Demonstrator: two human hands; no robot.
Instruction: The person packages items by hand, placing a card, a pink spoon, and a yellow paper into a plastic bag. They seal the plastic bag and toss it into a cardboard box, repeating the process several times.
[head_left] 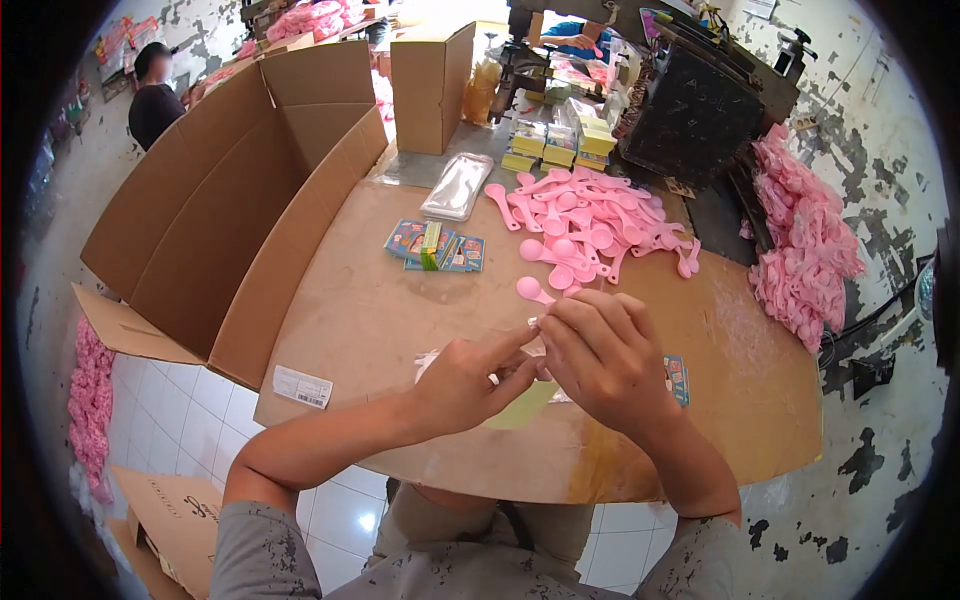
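Note:
My left hand (468, 382) and my right hand (606, 358) meet over the near middle of the table, thumbs and fingers pinched close together. A small shiny bit shows at the fingertips, but what they grip is mostly hidden. Below them is a pale green piece (524, 408), with some clear plastic around it, partly covered by the hands. One pink scoop spoon (533, 289) lies just beyond my right fingers, at the edge of a heap of pink spoons (600, 228). Part of a blue printed card (678, 380) shows beside my right wrist.
Left stands a large open carton (290, 250). Farther back are a banded card stack (430, 247), clear plastic sleeves (458, 187), yellow-edged card stacks (541, 143) and a black machine (690, 105). Pink bags (800, 240) hang at right. A person (155, 100) is at back left.

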